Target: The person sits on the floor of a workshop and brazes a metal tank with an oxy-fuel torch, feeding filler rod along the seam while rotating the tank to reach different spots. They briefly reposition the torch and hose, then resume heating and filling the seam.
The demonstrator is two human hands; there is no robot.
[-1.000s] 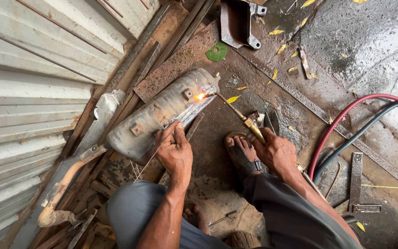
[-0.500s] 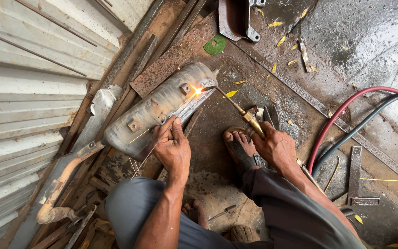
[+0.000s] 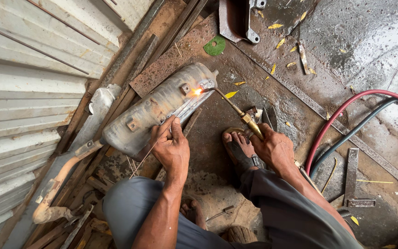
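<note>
Two bare hands work over a dented grey muffler (image 3: 157, 108) lying on the rusty floor beside a corrugated metal wall (image 3: 24, 92). Left hand (image 3: 171, 147) pinches a thin filler rod (image 3: 139, 163) against its seam. Right hand (image 3: 275, 148) is closed around a brass gas torch (image 3: 240, 115), flame touching the muffler; red hose (image 3: 332, 120) curls nearby

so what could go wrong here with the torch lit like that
The flame burns on the metal muffler close to the bare left hand feeding the thin filler rod, so a burn from heat or spatter is likely. The sandalled foot sits just under the torch in the right hand, open to hot drops. The red and dark hoses trail across the floor, easy to snag.
</note>
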